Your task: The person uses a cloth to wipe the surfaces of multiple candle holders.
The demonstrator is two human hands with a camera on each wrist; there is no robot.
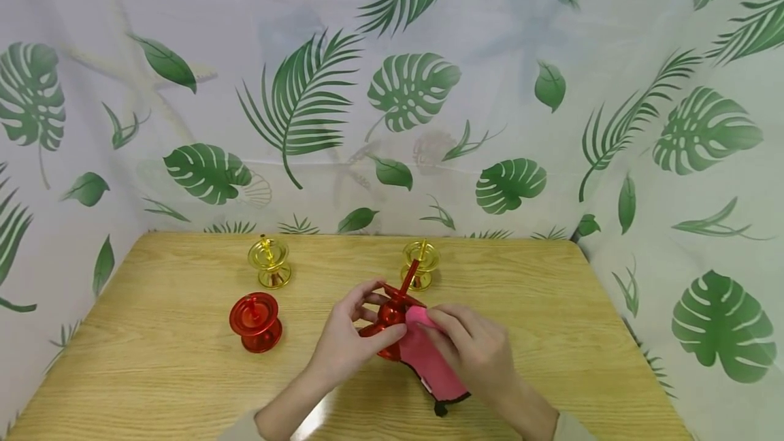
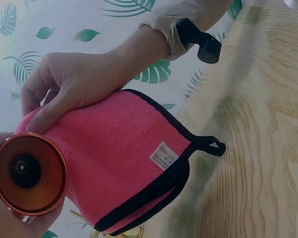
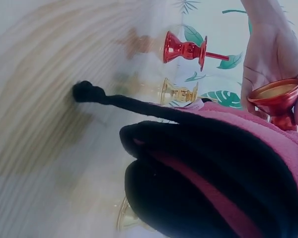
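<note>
My left hand (image 1: pixel 346 339) grips a shiny red candlestick (image 1: pixel 390 315) above the table, its stem tilted up and to the right. In my right hand (image 1: pixel 480 352), a folded pink cloth (image 1: pixel 429 363) with black edging is pinched against the candlestick beneath its dish. The left wrist view looks into the hollow base of the red candlestick (image 2: pixel 45 158), with the cloth (image 2: pixel 114 139) hanging beside it. Part of the candlestick's body is hidden by fingers and cloth. Black trim and a hanging loop (image 3: pixel 134 105) fill much of the right wrist view.
A second red candlestick (image 1: pixel 256 322) stands left on the wooden table (image 1: pixel 153 359). Two gold candlesticks stand farther back, the left one (image 1: pixel 270 264) and the right one (image 1: pixel 420 278), the latter just behind the held candlestick. A leaf-patterned curtain (image 1: pixel 343 189) surrounds the table's back and sides.
</note>
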